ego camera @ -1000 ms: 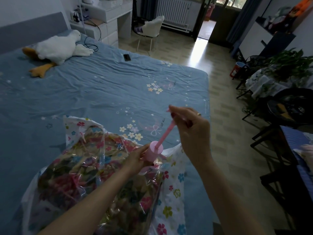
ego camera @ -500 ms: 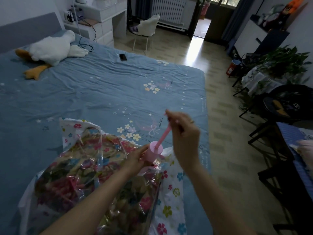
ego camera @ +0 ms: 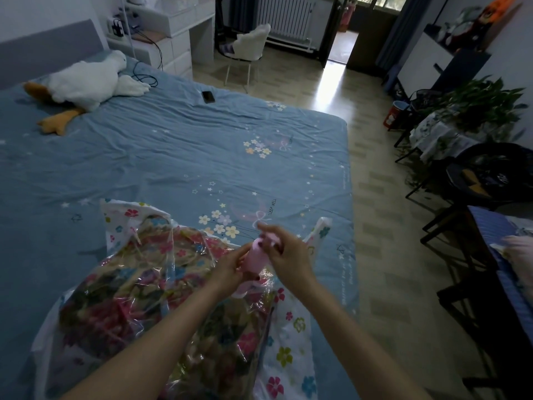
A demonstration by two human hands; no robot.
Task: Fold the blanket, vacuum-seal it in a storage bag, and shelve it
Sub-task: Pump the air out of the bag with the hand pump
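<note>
Pump (ego camera: pixel 256 258) between left hand (ego camera: pixel 227 268), right hand (ego camera: pixel 288 255)

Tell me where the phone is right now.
In the head view, the phone lies on the blue bed near its far edge, right of the plush goose.
</note>
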